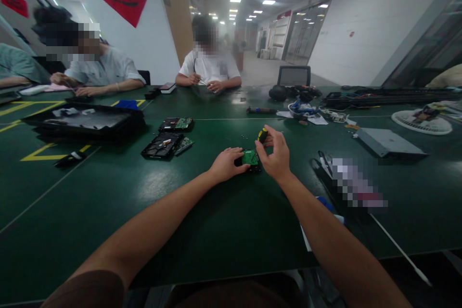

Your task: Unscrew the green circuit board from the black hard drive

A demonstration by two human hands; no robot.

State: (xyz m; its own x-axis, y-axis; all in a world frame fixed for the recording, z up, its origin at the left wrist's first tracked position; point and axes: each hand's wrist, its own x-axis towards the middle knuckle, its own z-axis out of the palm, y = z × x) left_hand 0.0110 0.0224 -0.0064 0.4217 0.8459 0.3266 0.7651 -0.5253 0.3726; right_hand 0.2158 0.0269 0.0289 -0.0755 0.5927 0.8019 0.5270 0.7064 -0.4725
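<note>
A small black drive with a green circuit board (pixel 249 158) lies on the dark green table (pixel 202 221) in front of me. My left hand (pixel 226 164) grips its left side, fingers closed on it. My right hand (pixel 276 154) is closed round a screwdriver with a black and yellow handle (pixel 263 134), held upright with its tip down on the board's right edge.
Two more opened drives (pixel 161 146) (pixel 176 124) and a black tray (pixel 84 122) lie to the left. A grey box (pixel 390 142), cables, a bowl of parts (pixel 300 109) and another screwdriver (pixel 260 110) lie to the right and behind. Other people sit across the table (pixel 208 70) (pixel 97 72).
</note>
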